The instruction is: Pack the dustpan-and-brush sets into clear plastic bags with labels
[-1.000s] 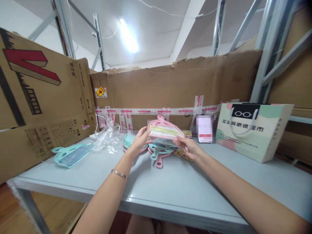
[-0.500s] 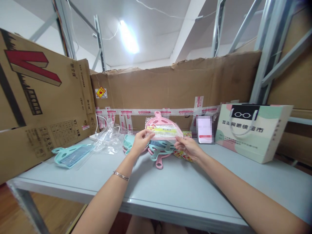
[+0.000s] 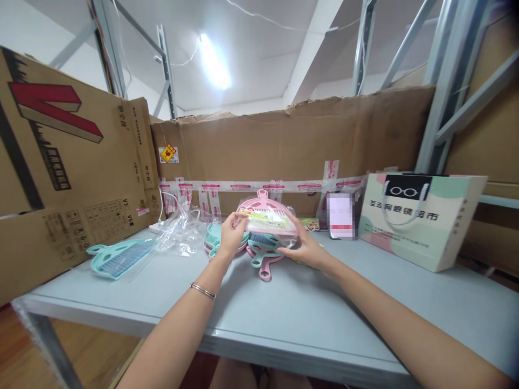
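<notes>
Between my hands, above the table, is a pink dustpan and brush set (image 3: 264, 203) in a clear bag with a yellow-green printed header. My left hand (image 3: 233, 235) pinches the bag's left edge with closed fingers. On the right side, my right hand (image 3: 305, 247) grips the bag, fingers behind it and thumb lower down. Just below lie turquoise and pink dustpan sets (image 3: 265, 247), partly covered by the held one. Another stack of turquoise and pink sets (image 3: 214, 235) sits beside my left hand. Part of a printed card (image 3: 311, 223) shows behind my right hand.
A turquoise dustpan set (image 3: 121, 259) lies far left on the grey table (image 3: 259, 319). Crumpled clear bags (image 3: 182, 229) rest near it. At the right stand a phone (image 3: 341, 216) and a paper bag (image 3: 409, 232). Cardboard (image 3: 259, 146) walls the back; a large box (image 3: 73, 162) stands left.
The bagged pink set has dropped slightly and tilted back. My right hand has shifted its grip from the lower right corner to around the right side. My left hand has moved little.
</notes>
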Tool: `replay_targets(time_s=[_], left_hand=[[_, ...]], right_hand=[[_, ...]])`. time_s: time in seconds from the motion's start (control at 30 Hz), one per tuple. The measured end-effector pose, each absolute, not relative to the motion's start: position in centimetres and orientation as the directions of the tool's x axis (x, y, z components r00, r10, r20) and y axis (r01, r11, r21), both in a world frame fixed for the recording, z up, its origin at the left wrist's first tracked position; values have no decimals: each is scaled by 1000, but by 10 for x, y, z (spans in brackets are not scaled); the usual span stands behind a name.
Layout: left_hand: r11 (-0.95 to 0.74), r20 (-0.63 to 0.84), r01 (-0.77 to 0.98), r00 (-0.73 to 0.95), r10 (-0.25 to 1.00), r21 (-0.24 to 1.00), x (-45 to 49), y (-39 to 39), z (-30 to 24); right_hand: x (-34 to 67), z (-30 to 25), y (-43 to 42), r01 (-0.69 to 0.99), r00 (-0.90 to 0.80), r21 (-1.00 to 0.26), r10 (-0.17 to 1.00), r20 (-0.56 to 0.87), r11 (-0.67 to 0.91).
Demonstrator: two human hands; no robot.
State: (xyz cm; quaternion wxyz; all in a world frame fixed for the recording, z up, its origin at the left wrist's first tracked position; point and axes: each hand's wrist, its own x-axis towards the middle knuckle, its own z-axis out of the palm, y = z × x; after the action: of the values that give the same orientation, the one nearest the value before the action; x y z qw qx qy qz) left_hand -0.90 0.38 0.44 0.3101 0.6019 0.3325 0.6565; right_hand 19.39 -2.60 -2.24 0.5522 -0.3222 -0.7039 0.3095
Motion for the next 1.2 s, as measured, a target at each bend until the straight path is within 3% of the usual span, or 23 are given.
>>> replay_targets(time_s=[0.1, 0.17, 0.37, 0.47, 0.63, 0.83, 1.2], left_hand=[[-567, 561, -27, -110, 821, 824, -10, 5, 5], [-570, 564, -35, -105, 819, 821, -11, 5, 5], [-607, 608, 19, -33, 794, 794, -8, 2, 4], [-607, 607, -48, -12, 794, 793, -6, 1, 3], [-462, 472, -203, -1, 882, 863, -6, 1, 4], [-322, 338, -179, 66, 939, 930, -8, 5, 4], [-241, 253, -211, 33, 967, 947, -9, 4, 6]], right_hand=[[197, -23, -24, 289, -221, -718, 774, 594, 634], [197, -23, -21, 315, -160, -701, 763, 626, 640], [193, -25, -12, 79, 161, -856, 841, 517, 511], [191, -24, -12, -51, 196, -857, 847, 495, 513], [190, -23, -13, -259, 216, -858, 893, 396, 443], [194, -26, -5, -249, 181, -894, 925, 334, 372], [193, -24, -10, -256, 169, -917, 949, 268, 305]])
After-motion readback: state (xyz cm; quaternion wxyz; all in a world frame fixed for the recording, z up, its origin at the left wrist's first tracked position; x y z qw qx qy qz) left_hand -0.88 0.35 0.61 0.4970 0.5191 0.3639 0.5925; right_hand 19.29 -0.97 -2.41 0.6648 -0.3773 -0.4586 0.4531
